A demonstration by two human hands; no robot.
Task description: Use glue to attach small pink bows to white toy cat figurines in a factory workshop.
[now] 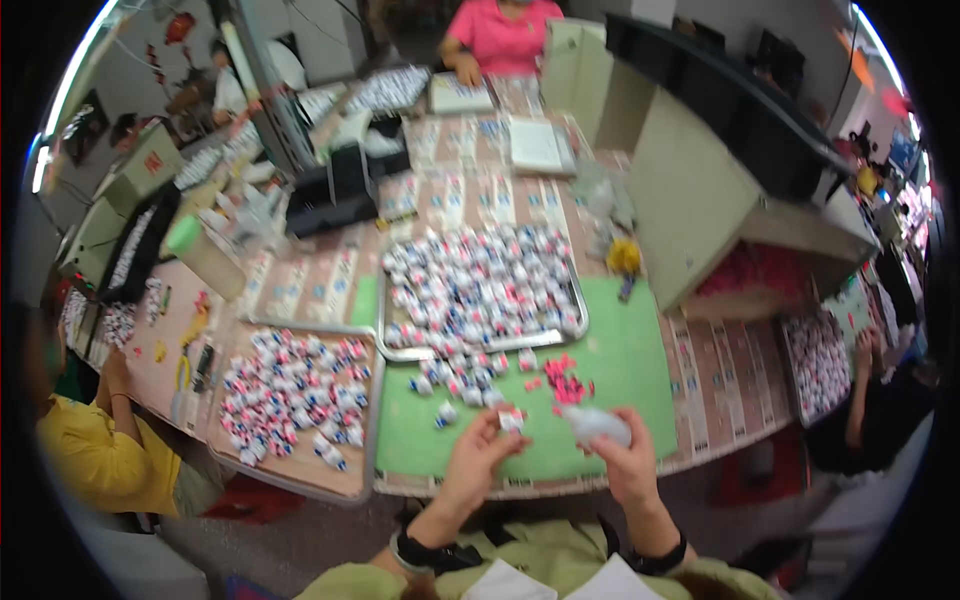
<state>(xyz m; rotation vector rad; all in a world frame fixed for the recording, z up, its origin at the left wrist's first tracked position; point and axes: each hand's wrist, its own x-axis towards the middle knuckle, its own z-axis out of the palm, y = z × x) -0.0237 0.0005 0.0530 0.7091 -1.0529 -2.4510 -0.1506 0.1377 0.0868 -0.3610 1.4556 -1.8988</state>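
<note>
White bottle (pixel 600 427), plain green mat (pixel 632 360)

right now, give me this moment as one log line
left hand: holds white piece | right hand: holds bottle | green mat: pink bits, loose pieces | metal tray: piled with pieces

Dressed in a yellowish-green top (pixel 556 550) with 2 white pointed flaps (pixel 510 584), possibly a collar, at the front. Bare-armed below the sleeves (pixel 340 580). Wearing 1 black wristband (pixel 664 559) behind the right hand (pixel 628 462) and, behind the left hand (pixel 474 462), 1 black strap (pixel 432 554) beside 1 thin, pale bracelet (pixel 402 562). Too blurred for any fastenings.
</note>
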